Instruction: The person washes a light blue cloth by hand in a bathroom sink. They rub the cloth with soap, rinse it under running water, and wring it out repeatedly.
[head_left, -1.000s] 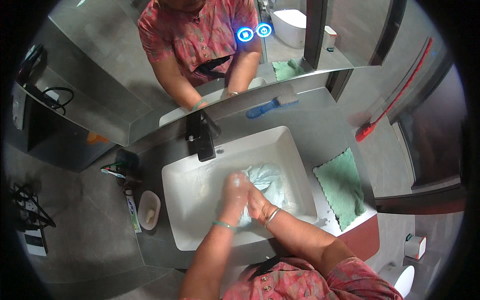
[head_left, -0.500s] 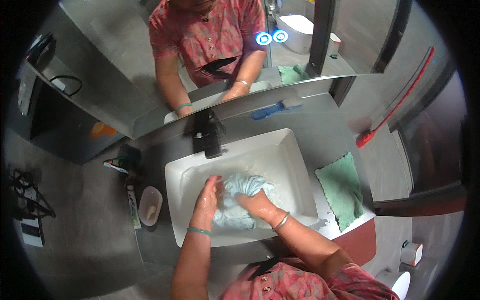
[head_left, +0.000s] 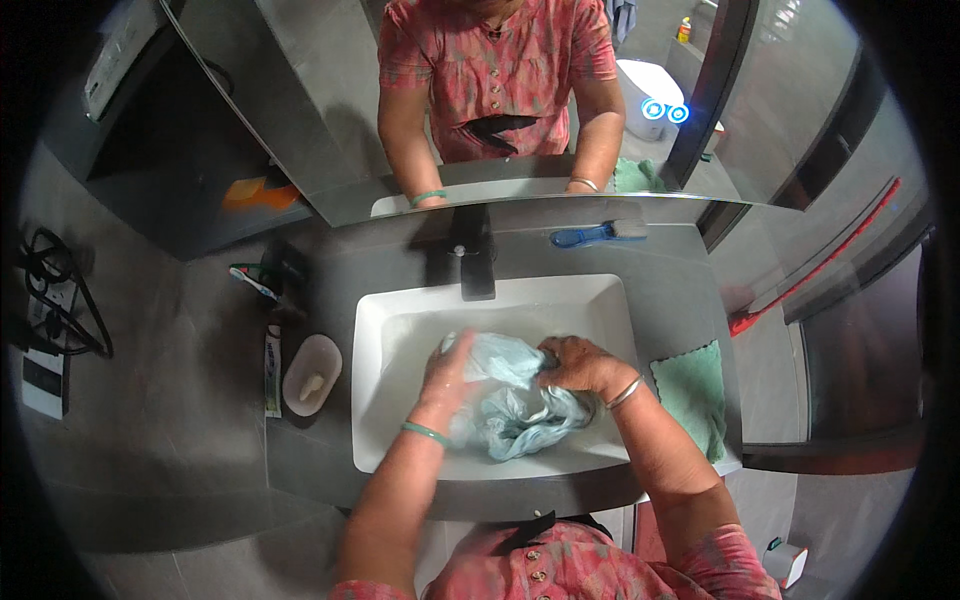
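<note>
Hands, two, both at the basin: left hand (head_left: 447, 378), partly curled, slightly blurred, holding the left end of the raised cloth between thumb and fingers; right hand (head_left: 583, 366), fingers bent closed on its right end. Pale blue cloth (head_left: 535, 430), bunched, number of pieces unclear, part lifted between the hands, the rest lying in the basin just below. Bracelets, two: one green (head_left: 425, 433) on the left wrist, one silver (head_left: 625, 391) on the right. White rectangular basin (head_left: 372, 345), one, set in a grey counter (head_left: 670, 285); black faucet (head_left: 477, 272), one, at its back edge. Blue-handled brush (head_left: 583, 236), one, behind right. Green towel (head_left: 695, 395), one, scalloped edge, flat at right. At left: oval soap dish (head_left: 297, 372), one, with one soap piece (head_left: 313, 385); tube (head_left: 272, 370), one; toothbrush (head_left: 254, 282), at least one, by a dark cup (head_left: 286, 262). Room: grey tiled walls; one wide mirror (head_left: 345, 150) with two blue-lit rings (head_left: 665, 111); one red long-handled tool (head_left: 820, 265) at right; black cables (head_left: 62, 290) at far left.
</note>
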